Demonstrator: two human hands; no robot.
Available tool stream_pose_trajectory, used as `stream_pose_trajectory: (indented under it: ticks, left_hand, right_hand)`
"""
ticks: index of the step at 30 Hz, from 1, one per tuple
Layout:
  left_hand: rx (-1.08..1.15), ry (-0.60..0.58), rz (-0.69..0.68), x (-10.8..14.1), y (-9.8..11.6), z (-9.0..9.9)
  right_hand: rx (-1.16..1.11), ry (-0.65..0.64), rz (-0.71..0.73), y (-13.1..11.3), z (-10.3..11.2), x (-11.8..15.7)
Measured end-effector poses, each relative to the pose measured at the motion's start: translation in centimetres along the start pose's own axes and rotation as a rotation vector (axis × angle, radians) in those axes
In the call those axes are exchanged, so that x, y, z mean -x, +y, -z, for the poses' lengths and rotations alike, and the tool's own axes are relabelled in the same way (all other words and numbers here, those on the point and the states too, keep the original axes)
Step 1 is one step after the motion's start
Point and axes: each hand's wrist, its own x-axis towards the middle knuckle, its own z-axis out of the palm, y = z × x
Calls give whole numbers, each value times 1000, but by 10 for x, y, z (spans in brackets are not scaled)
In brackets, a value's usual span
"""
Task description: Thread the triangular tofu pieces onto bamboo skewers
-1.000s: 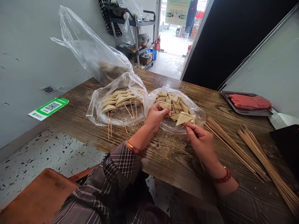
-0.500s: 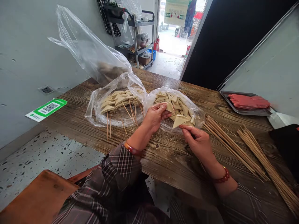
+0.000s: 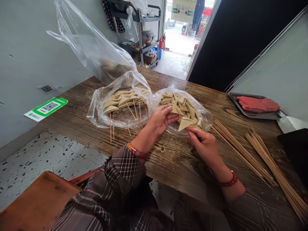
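My left hand [image 3: 161, 120] is closed on a pale triangular piece [image 3: 175, 109] at the near edge of the right plastic bag [image 3: 205, 117]. Close by, my right hand [image 3: 203, 141] pinches a thin wooden skewer, mostly hidden by the fingers. Another pale triangle [image 3: 185, 124] sits at the skewer's tip, just above the right fingertips. More triangles [image 3: 190, 110] fill the bag behind both hands. In the left plastic bag [image 3: 92, 110], stacked triangles [image 3: 122, 98] have several skewers [image 3: 111, 128] sticking out toward me.
Two bundles of skewers [image 3: 243, 152] lie on the wooden table [image 3: 168, 166] at right. Behind them is a black tray [image 3: 245, 113] with reddish pieces. A green-and-white code card [image 3: 47, 108] is at the left edge. A tall plastic bag [image 3: 96, 45] and a shelf cart [image 3: 144, 49] stand beyond.
The view has shifted slightly. My left fingers have straightened a little beside the triangle; both hands stay in nearly the same place.
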Motion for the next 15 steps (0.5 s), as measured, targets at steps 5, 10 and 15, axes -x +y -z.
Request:
stream_pose_trajectory:
  ticks: [5,10,15]
  left_hand:
    - [-17,-63,63,1,-1,-1]
    - [-37,-66,73,2,0,-3]
    - [-29,-30,32,2,0,0]
  right_hand:
    - [-5,41,-16,2,1,-2]
    - [2,41,-26,-1,3,-2]
    - [-6,9,23,-6,2,1]
